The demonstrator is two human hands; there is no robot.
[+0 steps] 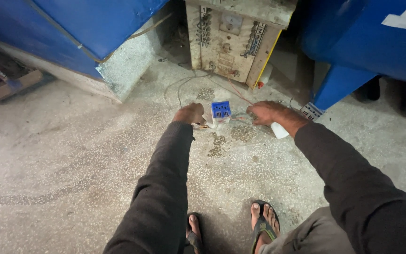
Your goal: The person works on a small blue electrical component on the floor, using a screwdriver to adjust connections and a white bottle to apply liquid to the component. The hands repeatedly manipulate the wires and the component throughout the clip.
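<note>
A small blue and white socket box (221, 111) stands on the speckled floor between my two hands. My left hand (190, 113) is closed just left of it, with a thin wire end showing under the fingers. My right hand (268, 113) rests on the floor to its right, fingers curled over thin wires (238, 116) that lead to the box. A white plastic piece (279, 130) lies under my right wrist. What each hand grips is partly hidden.
A dusty beige electrical unit (229, 40) with terminals stands against the wall ahead, with red and grey wires trailing from it. Blue drums or panels (367, 37) flank it on both sides. A white plug block (311, 111) lies at right. My sandalled feet (264, 221) are below.
</note>
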